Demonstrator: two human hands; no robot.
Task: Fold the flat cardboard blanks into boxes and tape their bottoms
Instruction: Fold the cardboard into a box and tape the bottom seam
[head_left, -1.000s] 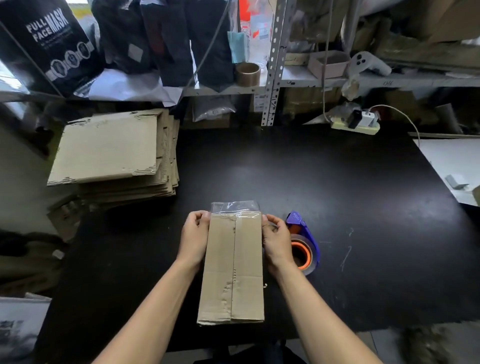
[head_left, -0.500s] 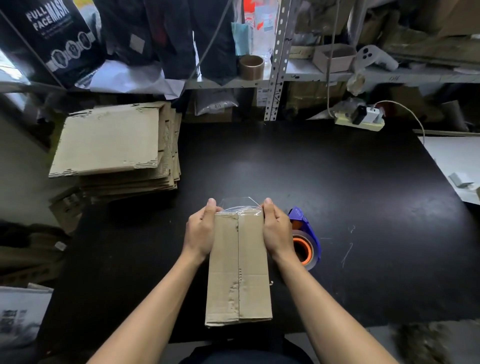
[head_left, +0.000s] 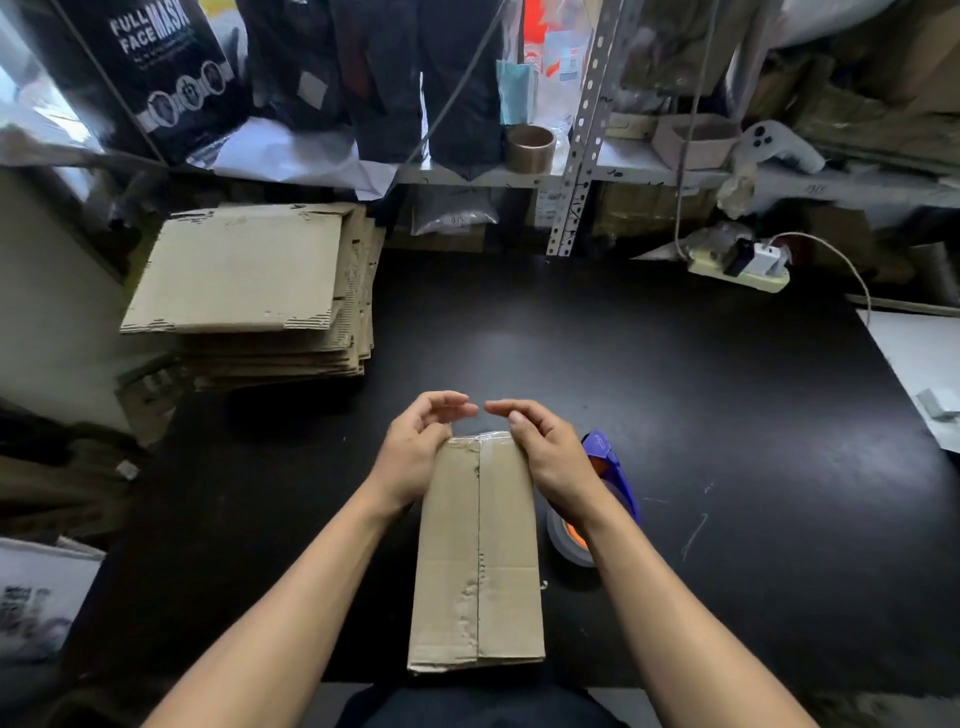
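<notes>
1. Showing the head view: a folded cardboard box (head_left: 477, 556) lies lengthwise at the near edge of the black table (head_left: 675, 395), its taped seam facing up.
2. Left hand (head_left: 415, 452) rests against the box's far left corner, fingers loosely curled above the end; it appears to clasp nothing firmly.
3. Right hand (head_left: 545, 447) lies over the far right corner, thumb on the cardboard, fingers extended toward the left hand's fingertips; whether either hand pinches the clear tape (head_left: 475, 435) at the far end cannot be told.
4. Handling, as a judgement: the box is light and fairly stiff along its panels but yields at the creases and the dented seam, so it is best held by the long side edges or corners, not by the flaps.
5. A stack of flat blanks (head_left: 244, 275) sits well apart at far left; the tape dispenser (head_left: 602, 467) lies just beside the box, partly behind the right wrist.
6. Hidden or unclear: the box's far face, its underside, the tape's full extent, and the shelf clutter behind.
</notes>
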